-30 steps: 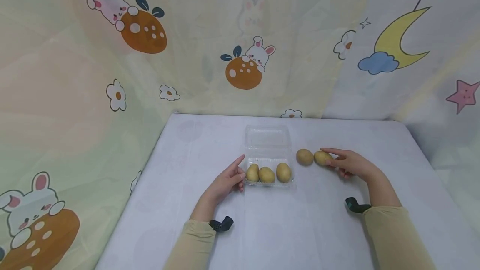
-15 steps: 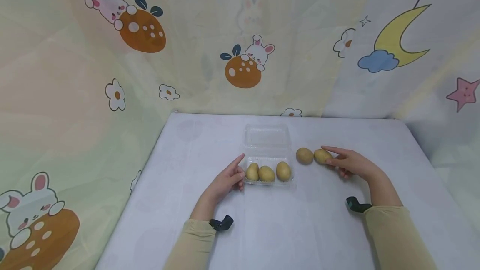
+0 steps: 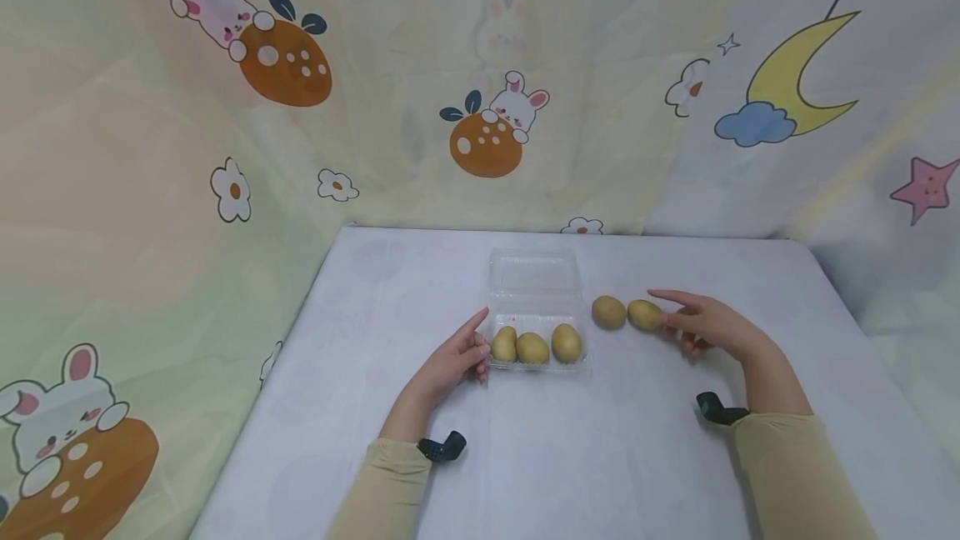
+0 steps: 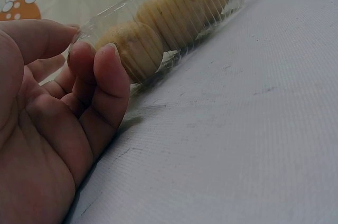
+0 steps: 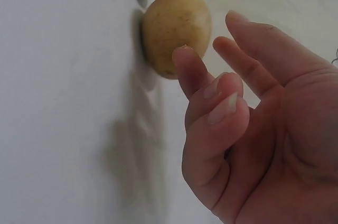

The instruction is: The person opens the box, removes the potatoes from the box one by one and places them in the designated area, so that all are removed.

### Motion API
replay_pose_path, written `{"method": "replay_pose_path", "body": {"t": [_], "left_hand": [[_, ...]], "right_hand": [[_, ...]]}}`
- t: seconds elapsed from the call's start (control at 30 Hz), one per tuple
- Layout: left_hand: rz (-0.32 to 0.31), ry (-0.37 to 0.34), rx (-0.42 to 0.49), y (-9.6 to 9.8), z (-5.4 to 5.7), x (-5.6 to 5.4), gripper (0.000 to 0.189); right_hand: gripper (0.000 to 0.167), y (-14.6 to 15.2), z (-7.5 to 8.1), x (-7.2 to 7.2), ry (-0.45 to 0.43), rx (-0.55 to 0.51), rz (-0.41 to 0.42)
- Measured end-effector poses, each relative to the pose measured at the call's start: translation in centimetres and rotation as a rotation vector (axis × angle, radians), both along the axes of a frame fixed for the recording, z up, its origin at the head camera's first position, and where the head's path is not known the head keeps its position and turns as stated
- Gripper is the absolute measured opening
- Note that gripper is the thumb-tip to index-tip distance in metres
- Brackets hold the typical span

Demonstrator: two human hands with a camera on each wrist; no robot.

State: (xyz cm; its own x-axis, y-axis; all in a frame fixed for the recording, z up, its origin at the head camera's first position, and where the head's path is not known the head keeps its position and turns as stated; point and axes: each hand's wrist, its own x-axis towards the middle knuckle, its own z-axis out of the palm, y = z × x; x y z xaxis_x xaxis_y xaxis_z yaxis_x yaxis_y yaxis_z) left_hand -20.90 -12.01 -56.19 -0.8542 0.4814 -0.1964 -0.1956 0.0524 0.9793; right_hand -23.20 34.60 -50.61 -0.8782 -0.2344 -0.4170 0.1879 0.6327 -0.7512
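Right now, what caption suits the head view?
Left hand at an open clear box of three potatoes; right hand beside two more.

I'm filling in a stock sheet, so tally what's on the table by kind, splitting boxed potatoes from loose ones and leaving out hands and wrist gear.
Clear container: 1
Boxed potatoes: 3
Loose potatoes: 2
Total: 6
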Motion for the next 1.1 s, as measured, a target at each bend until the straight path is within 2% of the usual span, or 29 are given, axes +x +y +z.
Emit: {"method": "replay_pose_path", "body": {"t": [0.13,0.47,0.67,0.97,1.1], "left_hand": [[0.000,-0.002,-0.003,0.0,-0.1,0.0,0.067],[-0.004,0.002,0.002,0.0,0.0,0.1,0.068],[-0.003,-0.001,0.004,-0.1,0.1,0.1,0.068],[-0.003,0.007,0.000,-0.1,0.0,0.1,0.066],[-0.006,0.009,-0.009,-0.1,-0.1,0.0,0.065]], "right_hand": [[0.063,-0.6,1.2,-0.1,0.028,0.026,0.017],[0.048,-3.5,3.8,-0.8,0.054,-0.027,0.117],[0.040,-6.4,4.9,-1.2,0.049,-0.055,0.233],[0.037,-10.7,4.7,-2.3,-0.034,-0.041,0.407],[0.039,-12.0,4.5,-2.6,-0.078,-0.027,0.419]]}}
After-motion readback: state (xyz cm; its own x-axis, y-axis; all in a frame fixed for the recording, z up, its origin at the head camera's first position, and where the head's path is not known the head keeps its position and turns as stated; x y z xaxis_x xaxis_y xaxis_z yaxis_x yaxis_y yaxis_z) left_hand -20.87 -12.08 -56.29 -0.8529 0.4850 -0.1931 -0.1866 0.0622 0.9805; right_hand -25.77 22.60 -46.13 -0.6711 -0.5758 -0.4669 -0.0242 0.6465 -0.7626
